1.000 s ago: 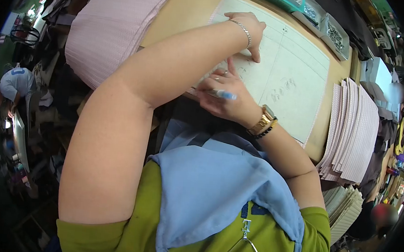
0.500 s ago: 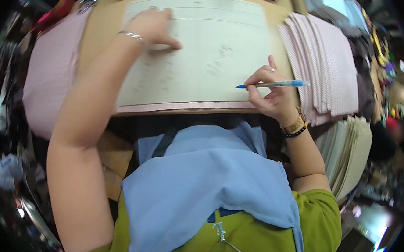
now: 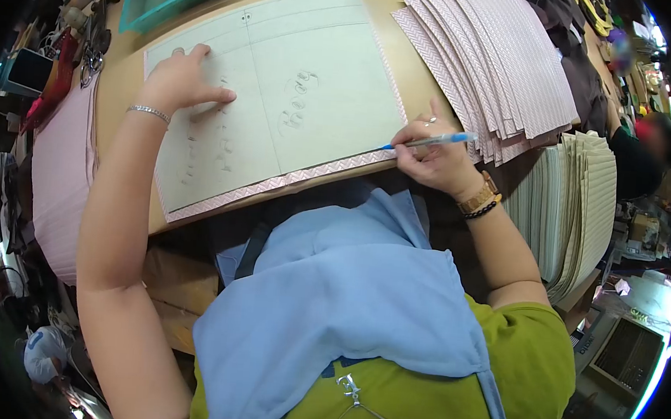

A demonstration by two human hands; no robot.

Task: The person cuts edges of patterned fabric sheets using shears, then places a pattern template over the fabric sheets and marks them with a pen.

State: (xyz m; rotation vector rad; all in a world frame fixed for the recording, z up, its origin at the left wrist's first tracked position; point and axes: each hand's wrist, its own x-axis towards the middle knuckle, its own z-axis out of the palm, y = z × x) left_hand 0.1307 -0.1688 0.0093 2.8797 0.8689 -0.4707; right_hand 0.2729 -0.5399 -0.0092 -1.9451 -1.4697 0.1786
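A pale green card pattern point(image 3: 338, 62) with handwriting on it lies on the wooden table, over pink patterned fabric point(image 3: 306, 178) that shows as a strip along its near edge. My left hand point(image 3: 177, 85) rests on the card's left part, thumb and fingers apart, holding nothing. In my right hand point(image 3: 441, 166) is a blue-capped pen point(image 3: 436, 140), pinched between thumb and fingers. Its tip is at the card's near right corner, beside the fabric strip; whether it touches is hard to see.
Pink patterned fabric pieces point(image 3: 494, 57) are stacked at the right, with a pale folded stack point(image 3: 577, 203) nearer me. More pink fabric point(image 3: 61, 182) hangs at the left edge. A teal tray point(image 3: 144, 1) stands at the back, and scissors point(image 3: 91, 64) lie far left.
My right hand has brought the pen tip from over the card to its near right corner. My left hand stays on the card, which appears turned as the view shifted.
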